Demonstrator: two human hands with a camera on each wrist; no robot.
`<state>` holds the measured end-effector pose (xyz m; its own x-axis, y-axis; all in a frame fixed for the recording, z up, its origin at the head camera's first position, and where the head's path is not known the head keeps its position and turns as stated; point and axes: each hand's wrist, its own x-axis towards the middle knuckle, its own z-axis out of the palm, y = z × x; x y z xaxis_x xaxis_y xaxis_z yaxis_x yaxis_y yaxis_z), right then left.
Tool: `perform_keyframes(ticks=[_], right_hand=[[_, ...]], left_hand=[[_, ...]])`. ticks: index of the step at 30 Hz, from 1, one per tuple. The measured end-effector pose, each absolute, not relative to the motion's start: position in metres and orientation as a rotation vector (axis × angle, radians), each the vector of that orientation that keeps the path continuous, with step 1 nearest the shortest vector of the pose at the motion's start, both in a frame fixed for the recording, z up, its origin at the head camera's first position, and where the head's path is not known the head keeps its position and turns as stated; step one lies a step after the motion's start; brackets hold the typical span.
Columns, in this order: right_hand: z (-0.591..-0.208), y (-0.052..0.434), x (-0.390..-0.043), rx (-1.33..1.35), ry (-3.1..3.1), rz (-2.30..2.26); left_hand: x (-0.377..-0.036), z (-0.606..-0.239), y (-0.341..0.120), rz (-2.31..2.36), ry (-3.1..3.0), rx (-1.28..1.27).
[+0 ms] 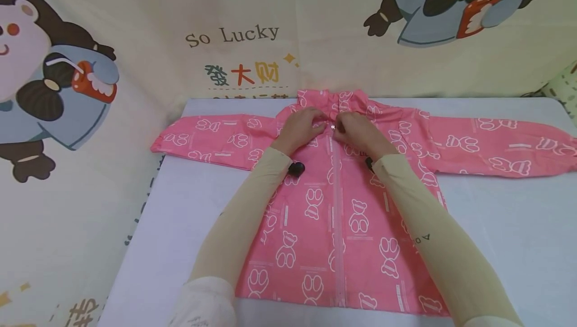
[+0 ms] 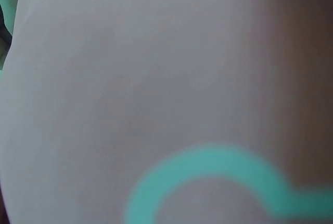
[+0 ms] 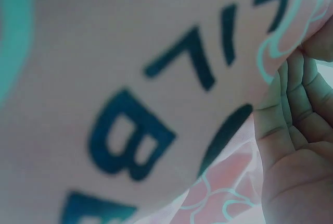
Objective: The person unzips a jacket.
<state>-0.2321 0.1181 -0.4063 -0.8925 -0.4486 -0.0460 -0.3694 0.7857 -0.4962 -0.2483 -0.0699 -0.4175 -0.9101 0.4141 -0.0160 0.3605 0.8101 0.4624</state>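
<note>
A pink zip-up jacket (image 1: 311, 242) with white bear outlines lies spread front up, its collar at the far side. My left hand (image 1: 301, 129) grips the jacket just below the collar, left of the zipper (image 1: 338, 227). Across from it, my right hand (image 1: 360, 131) pinches the jacket's front at the top of the zipper. A small silvery zipper pull (image 1: 333, 127) shows by its fingertips. In the right wrist view, curled fingers (image 3: 296, 125) meet the raised, dark-lettered cloth (image 3: 171, 94). Blurred jacket cloth (image 2: 156, 78) fills most of the left wrist view.
Beneath the jacket is a white table (image 1: 180, 207). The left sleeve (image 1: 216, 139) and right sleeve (image 1: 496, 146) stretch out sideways, the left one reaching past the table's edge. A cream curtain (image 1: 149, 41) with cartoon prints hangs behind and to the left.
</note>
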Motion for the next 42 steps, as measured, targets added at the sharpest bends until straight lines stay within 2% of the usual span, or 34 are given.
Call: perform_keyframes(ticks=[42], right_hand=[[-0.398,0.121,-0.196,-0.653,2.802,-0.761]], left_hand=[[-0.247,-0.417,-0.070,0.736,2.886,0.604]])
